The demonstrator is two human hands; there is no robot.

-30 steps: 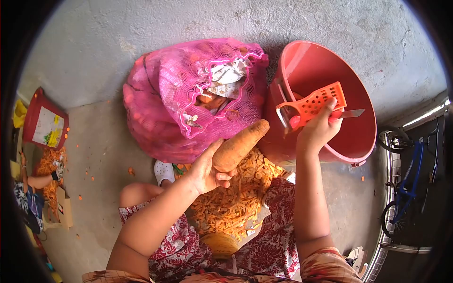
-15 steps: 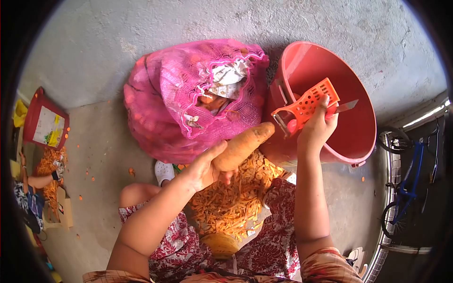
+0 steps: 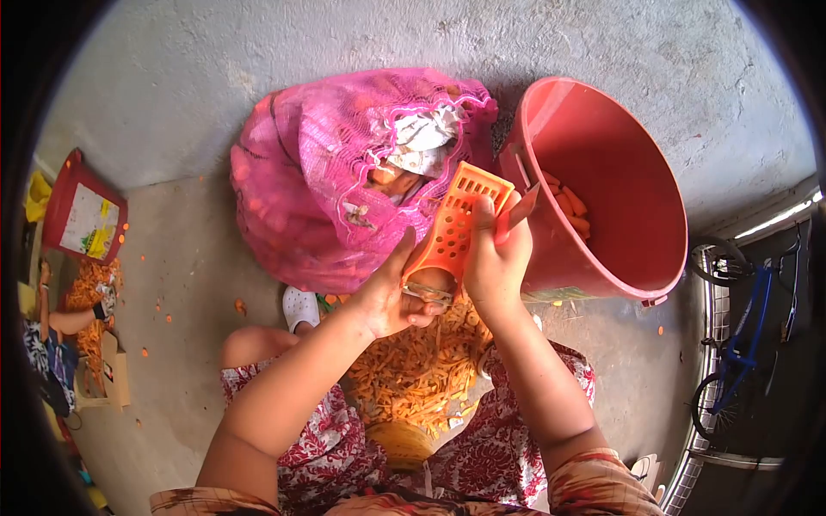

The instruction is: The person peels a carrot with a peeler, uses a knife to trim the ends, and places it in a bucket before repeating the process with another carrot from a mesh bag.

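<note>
My left hand [image 3: 385, 297] is closed around a large unpeeled carrot [image 3: 433, 279], mostly hidden behind the peeler. In my right hand [image 3: 499, 262] is an orange plastic peeler [image 3: 454, 225] with a perforated handle; its blade end lies over the carrot. A small knife [image 3: 521, 206] with a short blade also sticks out of the right hand's grip. Below both hands, a heap of orange peelings [image 3: 413, 370] covers the floor between my legs. Peeled carrots [image 3: 570, 208] lie inside the red bucket [image 3: 533, 258] on the right.
A pink mesh sack [image 3: 301, 198] of carrots leans against the grey wall [image 3: 344, 34]. At far left are another red bucket [image 3: 80, 211], more peelings and another person's arm [image 3: 76, 322]. A blue bicycle [image 3: 747, 322] stands beyond the grille on the right.
My right hand has moved left from over the bucket, bringing the peeler and knife onto the carrot. My left hand has turned the carrot, now largely covered.
</note>
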